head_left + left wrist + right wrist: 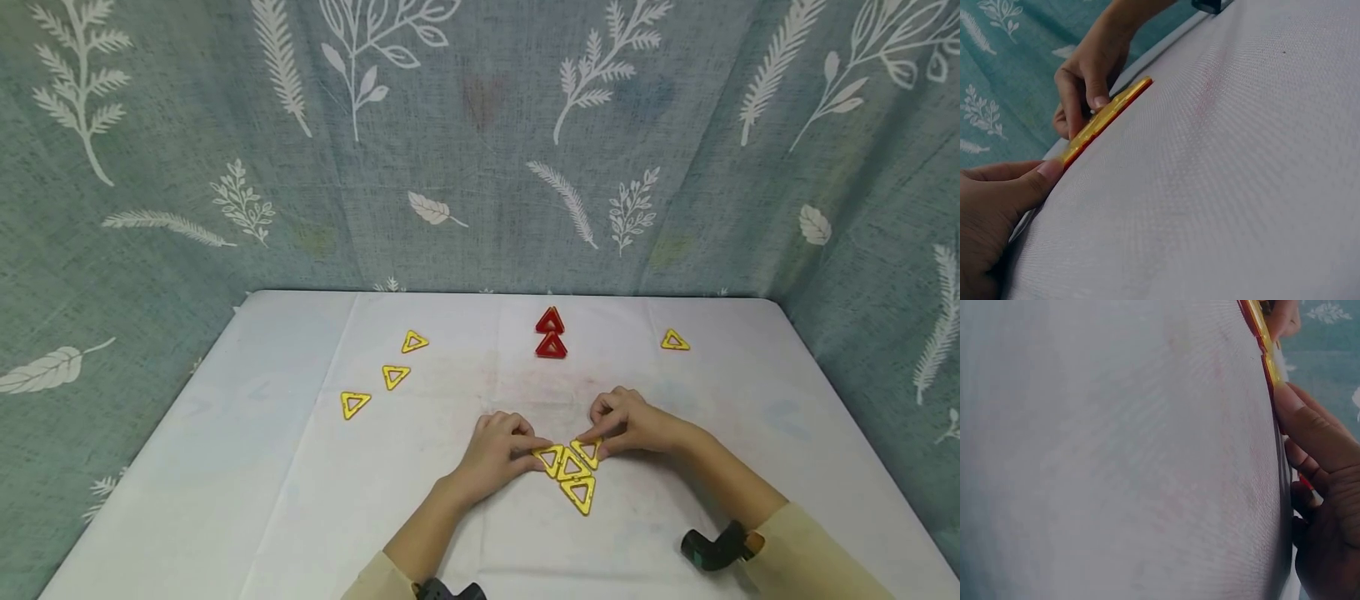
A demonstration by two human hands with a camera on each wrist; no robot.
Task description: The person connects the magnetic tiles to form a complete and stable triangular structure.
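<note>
Several yellow open-centred triangle tiles lie flat, edge to edge, in a cluster near the table's middle. My left hand [495, 454] pinches the left tile [558, 461] of the cluster between thumb and fingers. On the opposite side, my right hand [633, 423] pinches the right tile [585, 457] at its outer corner. Between these two sits a central tile [573, 477], and a lower tile [590, 493] adjoins it toward me. Seen edge-on in the left wrist view, the yellow row [1107, 117] shows a red lower edge.
Two red triangles [551, 346] stand behind the cluster, one behind the other. Loose yellow triangles lie at left, including a near one [354, 405], and another yellow triangle [675, 344] at back right. White cloth covers the table [300, 517]; a patterned curtain [480, 167] hangs behind.
</note>
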